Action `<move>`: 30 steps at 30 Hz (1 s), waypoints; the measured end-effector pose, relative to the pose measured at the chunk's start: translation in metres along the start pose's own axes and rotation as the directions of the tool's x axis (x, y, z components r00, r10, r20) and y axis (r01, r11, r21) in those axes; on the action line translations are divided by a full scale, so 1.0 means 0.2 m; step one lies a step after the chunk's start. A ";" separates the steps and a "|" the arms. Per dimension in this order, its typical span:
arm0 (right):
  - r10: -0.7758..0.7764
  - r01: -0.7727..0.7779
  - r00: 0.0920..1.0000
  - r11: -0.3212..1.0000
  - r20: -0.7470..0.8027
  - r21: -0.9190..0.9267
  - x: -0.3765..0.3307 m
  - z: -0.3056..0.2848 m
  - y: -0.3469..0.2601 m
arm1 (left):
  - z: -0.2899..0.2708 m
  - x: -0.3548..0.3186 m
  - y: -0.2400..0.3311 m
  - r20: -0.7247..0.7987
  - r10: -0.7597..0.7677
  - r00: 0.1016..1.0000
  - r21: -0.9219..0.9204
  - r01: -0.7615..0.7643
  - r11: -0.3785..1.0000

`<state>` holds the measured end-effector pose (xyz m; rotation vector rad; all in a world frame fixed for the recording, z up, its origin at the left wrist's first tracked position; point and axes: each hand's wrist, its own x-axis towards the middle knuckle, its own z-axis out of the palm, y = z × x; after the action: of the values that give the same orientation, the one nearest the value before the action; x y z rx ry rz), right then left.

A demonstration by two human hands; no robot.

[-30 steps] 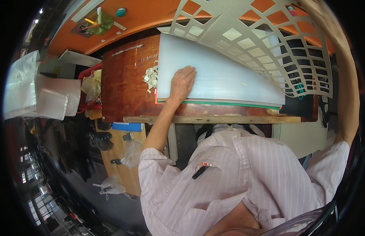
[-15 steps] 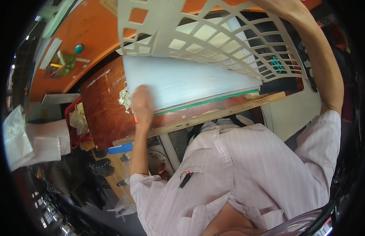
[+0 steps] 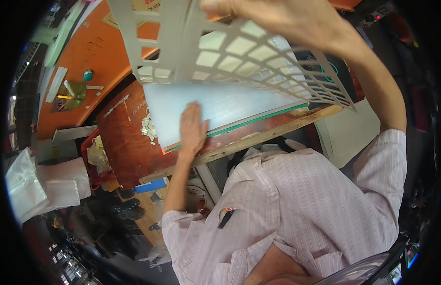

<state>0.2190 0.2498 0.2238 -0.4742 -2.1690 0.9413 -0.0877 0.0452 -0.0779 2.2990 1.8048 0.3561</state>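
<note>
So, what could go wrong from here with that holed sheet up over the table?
The right hand seems to hold the holed sheet up at a slant; if it slips, it might drop toward the left hand. That hand lies on the pale blue sheet, which could slide under it. The small pale pieces heaped by its left edge might then scatter.

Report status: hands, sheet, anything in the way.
Left hand open over pale sheet. Right hand at raised grid panel, grip unclear. Panel screens sheet's far side.
</note>
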 end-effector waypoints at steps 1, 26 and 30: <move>-0.015 0.013 1.000 0.997 -0.023 -0.076 -0.06 0.05 0.00 | -0.05 -0.10 -0.12 -0.025 -0.071 0.997 0.050 0.072 0.996; 0.836 -0.951 0.160 0.274 -0.525 0.146 -1.84 0.64 0.65 | -0.20 -0.53 -0.08 0.038 -0.696 0.717 -0.771 0.464 0.436; 0.773 -0.933 0.281 0.359 -0.568 0.027 -1.78 0.62 0.77 | -0.24 -0.31 -0.19 0.174 -0.743 0.646 -0.731 0.591 0.342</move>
<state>0.3766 0.0896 -0.1166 -2.0248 -1.4224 0.8136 -0.1525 -0.0056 -0.0482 0.8441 1.9780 0.9592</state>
